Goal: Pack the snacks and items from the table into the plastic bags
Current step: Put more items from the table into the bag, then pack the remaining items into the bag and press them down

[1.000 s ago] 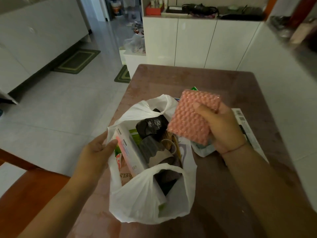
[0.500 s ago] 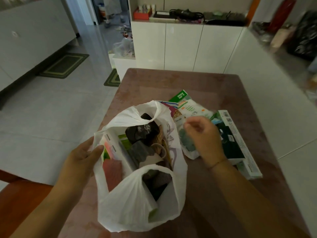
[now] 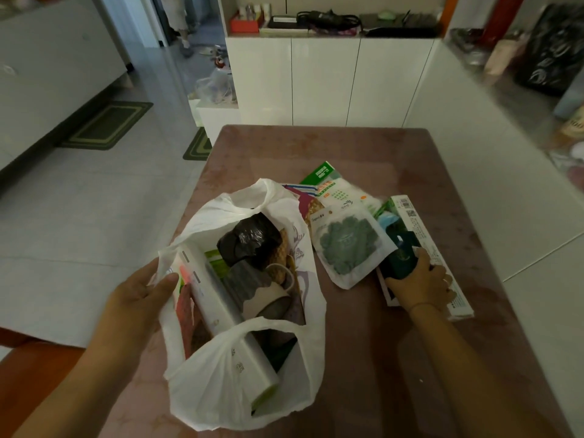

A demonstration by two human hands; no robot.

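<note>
A: What changed?
B: The right hand (image 3: 422,281), half a second ago above the pouch (image 3: 347,245), now curls its grip over the long flat box (image 3: 414,222) on the tabletop (image 3: 363,358). The bumpy pink pad (image 3: 185,306) sits inside the plastic bag (image 3: 221,390).
A: And the left hand (image 3: 139,298)?
B: Its grip pinches the bag's thin, crinkled white rim.

1. A single head-worn camera looks forward and steeply down, close above the near edge of the table (image 3: 347,147).
2. It faces the table's far edge, with white cabinets (image 3: 325,80) beyond.
</note>
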